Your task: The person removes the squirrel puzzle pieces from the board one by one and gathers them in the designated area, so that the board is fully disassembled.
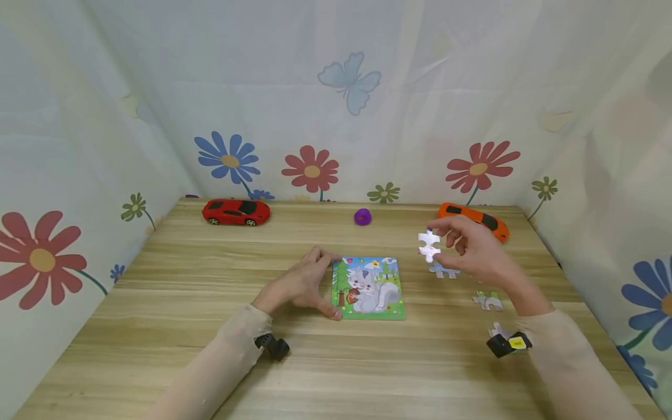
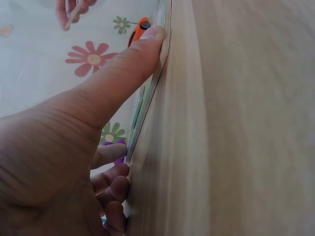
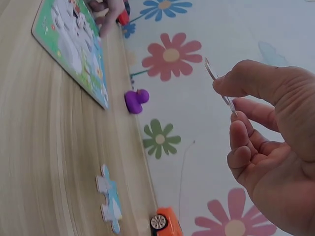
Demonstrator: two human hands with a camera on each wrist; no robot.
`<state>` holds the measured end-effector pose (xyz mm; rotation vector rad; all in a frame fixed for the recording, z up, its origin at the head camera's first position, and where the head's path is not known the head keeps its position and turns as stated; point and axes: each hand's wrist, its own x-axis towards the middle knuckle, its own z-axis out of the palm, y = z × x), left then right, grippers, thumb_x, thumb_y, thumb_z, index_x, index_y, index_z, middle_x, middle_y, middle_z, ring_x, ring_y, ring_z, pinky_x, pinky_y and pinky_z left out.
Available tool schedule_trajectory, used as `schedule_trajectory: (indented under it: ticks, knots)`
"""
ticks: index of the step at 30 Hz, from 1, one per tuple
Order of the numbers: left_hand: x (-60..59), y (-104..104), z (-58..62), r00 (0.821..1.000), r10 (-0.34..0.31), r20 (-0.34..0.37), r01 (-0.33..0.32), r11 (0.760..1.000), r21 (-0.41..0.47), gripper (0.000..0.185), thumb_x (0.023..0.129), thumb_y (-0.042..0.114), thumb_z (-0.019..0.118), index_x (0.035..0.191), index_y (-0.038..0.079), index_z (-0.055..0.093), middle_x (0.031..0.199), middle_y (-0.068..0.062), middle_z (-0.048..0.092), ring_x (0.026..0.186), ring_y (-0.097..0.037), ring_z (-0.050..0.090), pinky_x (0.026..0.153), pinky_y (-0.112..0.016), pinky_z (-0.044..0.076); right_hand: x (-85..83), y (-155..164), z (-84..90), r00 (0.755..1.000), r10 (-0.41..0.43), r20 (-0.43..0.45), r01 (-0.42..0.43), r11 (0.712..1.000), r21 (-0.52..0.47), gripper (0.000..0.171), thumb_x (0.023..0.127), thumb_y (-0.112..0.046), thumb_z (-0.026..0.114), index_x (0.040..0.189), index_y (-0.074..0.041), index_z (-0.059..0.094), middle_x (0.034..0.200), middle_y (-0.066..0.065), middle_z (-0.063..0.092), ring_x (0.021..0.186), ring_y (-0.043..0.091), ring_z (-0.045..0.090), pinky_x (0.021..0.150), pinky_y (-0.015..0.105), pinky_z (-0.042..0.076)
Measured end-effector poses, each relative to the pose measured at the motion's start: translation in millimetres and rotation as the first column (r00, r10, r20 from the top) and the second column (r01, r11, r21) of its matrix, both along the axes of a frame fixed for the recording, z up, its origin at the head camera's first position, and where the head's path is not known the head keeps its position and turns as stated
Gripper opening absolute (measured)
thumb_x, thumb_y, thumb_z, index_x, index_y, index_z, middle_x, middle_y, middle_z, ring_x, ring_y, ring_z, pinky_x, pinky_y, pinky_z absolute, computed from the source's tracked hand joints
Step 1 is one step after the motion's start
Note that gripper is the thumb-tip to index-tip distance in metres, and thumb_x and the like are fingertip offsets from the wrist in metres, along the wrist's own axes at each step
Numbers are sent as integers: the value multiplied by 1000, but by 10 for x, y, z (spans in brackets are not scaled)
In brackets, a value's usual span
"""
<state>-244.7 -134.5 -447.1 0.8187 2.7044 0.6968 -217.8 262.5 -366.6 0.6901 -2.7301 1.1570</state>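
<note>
A square puzzle board (image 1: pixel 370 289) with a grey squirrel picture lies flat on the table. My left hand (image 1: pixel 300 282) rests at its left side, thumb at the near corner and index finger at the far one; in the left wrist view the thumb (image 2: pixel 118 73) lies straight against the board's edge. To the right of the board, my right hand (image 1: pixel 472 248) holds a puzzle piece (image 1: pixel 429 245) raised above the table, pinched between thumb and fingers. The right wrist view shows this piece (image 3: pixel 212 73) edge-on. Beneath it lies a loose blue piece (image 3: pixel 112 200).
More loose pieces (image 1: pixel 488 300) lie under the right forearm, one (image 1: pixel 499 330) partly hidden by the wrist camera. Along the table's back edge stand a red toy car (image 1: pixel 236 212), a purple rubber duck (image 1: pixel 363 217) and an orange toy car (image 1: pixel 493 224). Flowered curtains (image 1: pixel 346 134) surround the table.
</note>
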Motion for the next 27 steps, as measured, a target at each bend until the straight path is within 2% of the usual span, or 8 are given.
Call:
schedule_trajectory:
  ticks: [7, 12, 17, 21, 24, 27]
  knots:
    - [-17, -6, -27, 1000, 0, -2, 0, 1000, -13, 136, 65, 64, 105, 172, 14, 38, 158, -12, 42, 146, -30, 46, 126, -52, 45, 59, 275, -14, 999, -29, 22, 28, 998, 49, 56, 94, -9, 89, 146, -9, 69, 120, 9, 63, 92, 23, 56, 66, 22, 46]
    - [-13, -5, -24, 1000, 2, 3, -2, 1000, -9, 137, 65, 64, 105, 172, 14, 38, 158, -12, 42, 146, -30, 46, 126, -53, 44, 118, 445, -101, 999, -20, 39, 17, 998, 61, 57, 94, -8, 90, 147, -5, 69, 118, 9, 60, 88, 20, 55, 63, 24, 44]
    - [-8, -8, -27, 1000, 4, 2, -4, 1000, -3, 135, 65, 62, 106, 172, 15, 39, 157, -11, 42, 145, -30, 46, 126, -52, 44, 195, 545, -247, 999, -22, 46, 19, 998, 66, 58, 93, -9, 92, 146, -5, 70, 118, 9, 64, 89, 17, 58, 64, 23, 48]
    - [-6, -14, -32, 1000, 4, -3, -4, 1000, -7, 134, 65, 62, 106, 172, 15, 39, 157, -10, 42, 145, -29, 46, 126, -52, 44, 226, 585, -385, 999, 16, 46, -19, 998, 52, 57, 90, -7, 93, 142, -4, 71, 116, 9, 65, 85, 19, 59, 62, 24, 49]
    - [-9, -14, -35, 1000, 4, -8, -4, 1000, -10, 135, 65, 63, 106, 172, 15, 39, 157, -10, 42, 145, -29, 46, 126, -52, 44, 238, 606, -479, 996, 54, 68, -57, 998, 39, 56, 89, -5, 94, 140, -3, 72, 114, 9, 66, 80, 18, 58, 59, 25, 48]
    - [-11, -8, -31, 1000, 1, -9, -1, 1000, -13, 135, 65, 63, 105, 172, 15, 39, 157, -11, 42, 146, -30, 46, 126, -52, 44, 263, 624, -560, 989, 68, 131, -72, 997, 32, 56, 89, -7, 94, 140, -3, 71, 113, 8, 66, 80, 19, 57, 61, 25, 48]
